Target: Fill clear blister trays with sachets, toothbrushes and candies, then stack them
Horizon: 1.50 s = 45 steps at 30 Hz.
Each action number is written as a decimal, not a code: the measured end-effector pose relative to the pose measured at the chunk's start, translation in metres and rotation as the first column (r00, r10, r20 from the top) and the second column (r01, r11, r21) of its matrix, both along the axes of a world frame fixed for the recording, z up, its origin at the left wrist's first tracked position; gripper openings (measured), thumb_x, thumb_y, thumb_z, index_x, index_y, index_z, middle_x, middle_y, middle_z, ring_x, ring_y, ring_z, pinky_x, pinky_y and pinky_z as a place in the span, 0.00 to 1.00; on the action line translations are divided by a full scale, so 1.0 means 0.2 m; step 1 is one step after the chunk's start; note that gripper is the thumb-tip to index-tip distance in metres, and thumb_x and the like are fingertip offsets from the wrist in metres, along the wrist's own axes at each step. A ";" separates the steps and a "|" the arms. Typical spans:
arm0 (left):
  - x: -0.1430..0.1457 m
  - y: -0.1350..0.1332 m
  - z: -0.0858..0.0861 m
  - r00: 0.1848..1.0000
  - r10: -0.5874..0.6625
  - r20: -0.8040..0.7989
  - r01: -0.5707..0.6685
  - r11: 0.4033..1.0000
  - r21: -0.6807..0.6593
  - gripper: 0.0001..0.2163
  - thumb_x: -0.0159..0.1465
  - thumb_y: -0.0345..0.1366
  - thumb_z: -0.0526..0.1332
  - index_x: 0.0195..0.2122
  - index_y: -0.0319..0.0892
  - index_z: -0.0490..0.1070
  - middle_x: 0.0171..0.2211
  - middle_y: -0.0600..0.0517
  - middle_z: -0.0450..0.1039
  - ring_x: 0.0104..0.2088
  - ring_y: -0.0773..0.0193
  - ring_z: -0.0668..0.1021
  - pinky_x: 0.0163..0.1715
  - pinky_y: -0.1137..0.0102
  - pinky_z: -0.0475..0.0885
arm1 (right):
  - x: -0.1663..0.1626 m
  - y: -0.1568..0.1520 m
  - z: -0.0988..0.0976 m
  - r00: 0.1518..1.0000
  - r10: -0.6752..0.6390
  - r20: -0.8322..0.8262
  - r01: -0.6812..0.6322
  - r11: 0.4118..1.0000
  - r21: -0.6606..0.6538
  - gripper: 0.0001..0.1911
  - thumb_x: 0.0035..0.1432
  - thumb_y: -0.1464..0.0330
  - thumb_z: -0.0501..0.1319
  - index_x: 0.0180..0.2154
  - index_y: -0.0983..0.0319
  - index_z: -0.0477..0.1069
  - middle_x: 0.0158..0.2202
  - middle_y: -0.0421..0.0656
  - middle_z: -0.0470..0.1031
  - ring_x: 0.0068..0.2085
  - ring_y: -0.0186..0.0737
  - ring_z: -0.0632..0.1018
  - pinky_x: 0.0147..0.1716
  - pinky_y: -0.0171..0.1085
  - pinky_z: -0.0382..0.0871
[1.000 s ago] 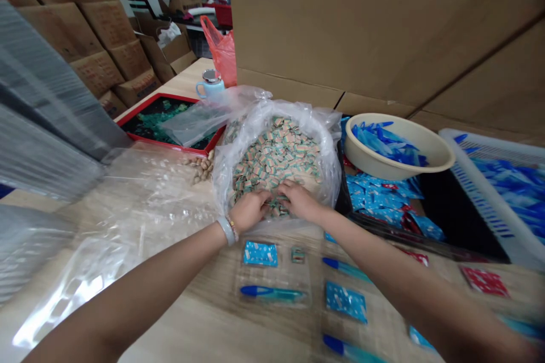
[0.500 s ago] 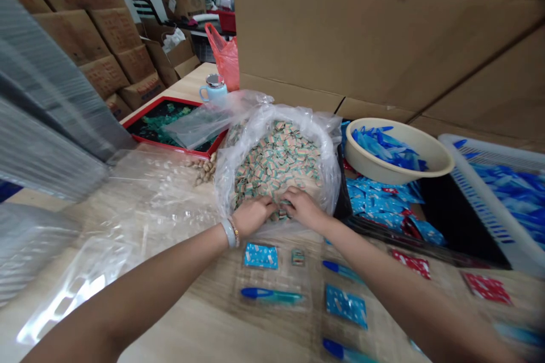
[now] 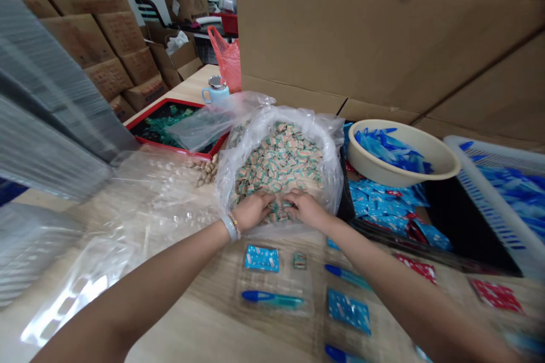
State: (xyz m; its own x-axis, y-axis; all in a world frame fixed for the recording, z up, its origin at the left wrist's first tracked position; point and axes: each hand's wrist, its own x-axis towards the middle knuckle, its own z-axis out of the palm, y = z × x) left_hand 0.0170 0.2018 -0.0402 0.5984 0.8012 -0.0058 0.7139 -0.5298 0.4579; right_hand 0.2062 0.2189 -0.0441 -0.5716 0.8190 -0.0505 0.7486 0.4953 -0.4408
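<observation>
A clear plastic bag [image 3: 227, 173] with its rim rolled back is filled with small beige, green and orange striped packets [image 3: 283, 153]. At its near side, my left hand [image 3: 253, 210] reaches in with fingers curled down onto the pieces. My right hand [image 3: 306, 209] faces it a short way off, fingers bent among the same packets. Both sets of fingertips are partly hidden, so what they pinch cannot be made out. In front of the bag lies a clear tray [image 3: 276, 281] bearing a blue sachet [image 3: 261, 258], a striped packet [image 3: 299, 261] and a blue-capped pen-shaped item [image 3: 272, 299].
At right are a cream basin [image 3: 443, 164] of blue pen-shaped items, a white basket [image 3: 502, 221] and a black bin [image 3: 464, 229] with sachets. A red-rimmed tray [image 3: 204, 154], a mug [image 3: 217, 89] and clear trays [image 3: 157, 181] lie left. Cardboard [image 3: 361, 39] stands behind.
Both hands stay in the bag, their fingers shifting slightly among the packets. The whole view has moved a little, with things appearing slightly further right and lower.
</observation>
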 end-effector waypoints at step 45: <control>0.11 0.01 0.10 0.974 0.189 -0.123 -0.191 0.982 -0.005 0.12 0.52 0.25 0.52 0.37 0.39 0.67 0.36 0.48 0.68 0.36 0.64 0.71 0.37 0.72 0.65 | 0.01 -0.02 -0.01 0.982 0.020 -0.189 -0.008 0.998 0.063 0.16 0.47 0.80 0.53 0.37 0.63 0.71 0.35 0.45 0.70 0.40 0.38 0.68 0.41 0.36 0.60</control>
State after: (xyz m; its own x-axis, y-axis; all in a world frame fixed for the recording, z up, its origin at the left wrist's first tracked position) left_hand 0.0394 0.2036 -0.0201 0.4292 0.8994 -0.0829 0.8514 -0.3722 0.3695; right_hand 0.2078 0.2155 -0.0453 -0.5777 0.8088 0.1100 0.6469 0.5359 -0.5425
